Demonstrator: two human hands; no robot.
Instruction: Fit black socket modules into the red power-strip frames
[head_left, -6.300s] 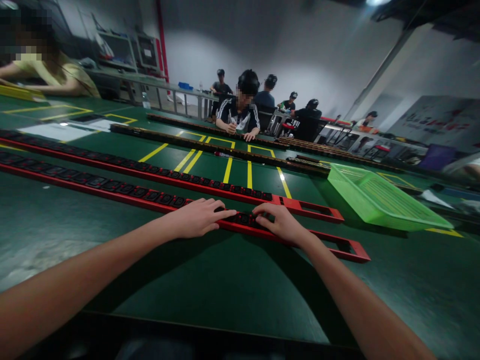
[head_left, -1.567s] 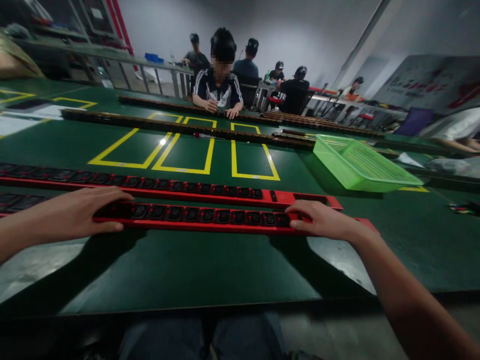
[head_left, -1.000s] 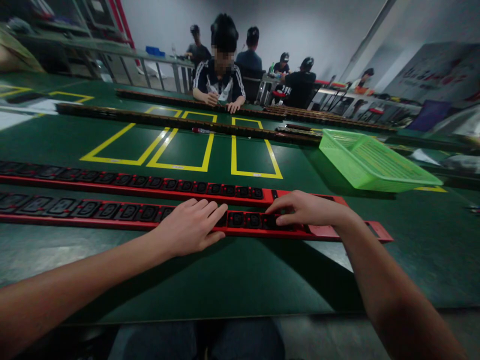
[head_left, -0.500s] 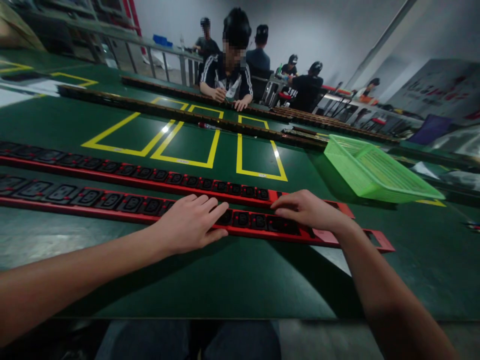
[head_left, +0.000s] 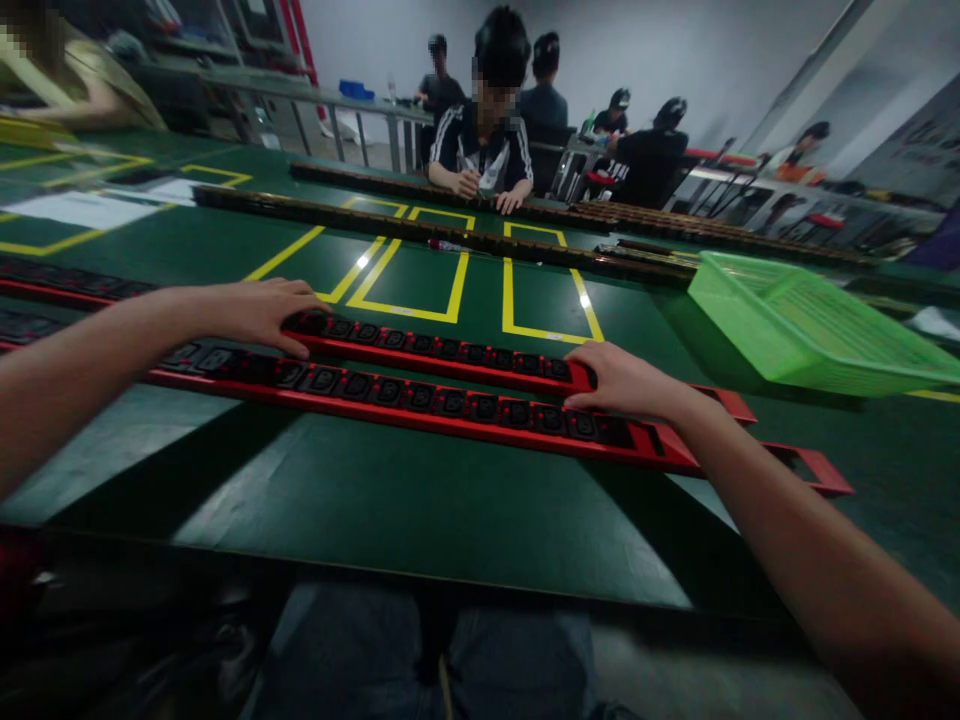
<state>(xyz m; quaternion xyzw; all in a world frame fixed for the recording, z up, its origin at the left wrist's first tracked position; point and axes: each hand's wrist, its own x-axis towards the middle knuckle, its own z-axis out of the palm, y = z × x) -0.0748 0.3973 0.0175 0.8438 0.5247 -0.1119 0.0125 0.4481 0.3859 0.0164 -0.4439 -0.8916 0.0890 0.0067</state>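
Two long red power strips (head_left: 450, 401) lie side by side across the green table, both lined with black sockets. My left hand (head_left: 262, 312) is wrapped over the farther power strip (head_left: 420, 357), thumb on its near side and fingers over its far side. Toward the right end of the same strip, my right hand (head_left: 622, 380) grips it between thumb and fingers. The nearer strip lies just in front of both hands, apart from my fingers. My left forearm hides part of both strips.
Beyond the strips, yellow tape outlines (head_left: 405, 312) mark the green table (head_left: 420, 510). A green plastic basket (head_left: 795, 330) stands at right. Long dark strips (head_left: 525, 247) cross the table farther back. A co-worker (head_left: 480, 140) sits opposite; white sheets (head_left: 82, 210) lie far left.
My left hand has moved left and away from me, from the nearer strip to the farther one. My right hand has closed around the farther strip. The view has shifted.
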